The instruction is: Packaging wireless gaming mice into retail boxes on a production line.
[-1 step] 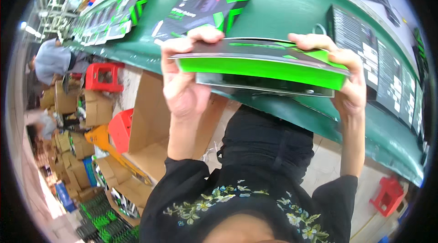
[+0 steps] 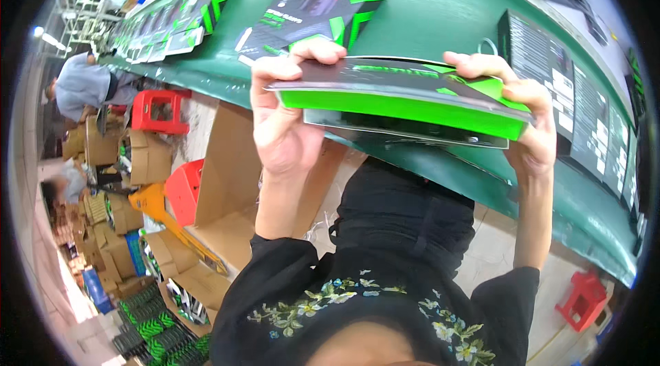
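Observation:
Above the green tabletop's near edge I hold a flat black and green cardboard box [image 2: 405,106] by its two ends. At its left end my left hand [image 2: 285,108] grips with fingers over the top and the thumb side below. My right hand [image 2: 526,98] grips the right end the same way, fingers curled over the corner. A bright green face of the box is toward me, with a dark glossy part beneath it; what is inside I cannot tell. Just beyond my left hand another black and green box [image 2: 313,8] lies on the table.
A row of black and green boxes [image 2: 168,22] lies at the far left of the green table [image 2: 440,1]. Dark printed boxes [image 2: 584,101] line the right. Below stand red stools [image 2: 159,111], an open carton [image 2: 227,166] and an orange handle [image 2: 165,214]. A person [image 2: 82,84] bends at left.
The view has shifted slightly, so the scene sits a little further right. Both hands still hold the box, its top face tipped slightly more into view.

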Available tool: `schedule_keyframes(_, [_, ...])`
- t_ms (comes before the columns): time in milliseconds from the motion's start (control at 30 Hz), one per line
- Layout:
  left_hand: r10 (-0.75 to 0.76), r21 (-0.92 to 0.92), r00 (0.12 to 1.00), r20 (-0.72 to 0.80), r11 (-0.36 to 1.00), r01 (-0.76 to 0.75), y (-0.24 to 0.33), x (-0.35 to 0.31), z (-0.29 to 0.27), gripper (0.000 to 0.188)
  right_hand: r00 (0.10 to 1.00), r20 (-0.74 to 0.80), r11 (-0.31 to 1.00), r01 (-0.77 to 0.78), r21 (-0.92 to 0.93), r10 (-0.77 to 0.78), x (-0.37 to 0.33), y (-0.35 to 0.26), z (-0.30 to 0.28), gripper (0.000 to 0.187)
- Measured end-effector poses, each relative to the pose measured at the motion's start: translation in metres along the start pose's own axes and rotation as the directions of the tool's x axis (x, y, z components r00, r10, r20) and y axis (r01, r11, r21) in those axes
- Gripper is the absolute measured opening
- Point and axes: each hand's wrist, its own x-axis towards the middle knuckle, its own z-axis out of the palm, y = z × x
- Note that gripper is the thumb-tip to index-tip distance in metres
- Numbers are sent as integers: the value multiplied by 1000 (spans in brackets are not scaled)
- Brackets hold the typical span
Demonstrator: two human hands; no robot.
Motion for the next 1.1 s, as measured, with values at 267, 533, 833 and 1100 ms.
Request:
schedule_keyframes(267, [34, 96, 996, 78, 995, -42, 7, -7, -7, 12, 997, 38, 998, -67, -17, 68, -4, -3, -10, 24])
schedule_keyframes(533, [68, 290, 986, 151, 951, -110, 25, -2, -8, 43, 993, 50, 970, -95, -225, 109, 3, -25, 1, 25])
schedule_keyframes(833, [55, 497, 997, 45, 865, -70, 24, 1, 3, 36, 994, -14, 902, -101, -419, 104, 7, -29, 1, 26])
schedule_keyframes(1100, [195, 604, 980, 49, 776, -184, 18, -10, -1, 36, 992, -16, 813, -110, -572, 123, 10, -44, 28, 35])
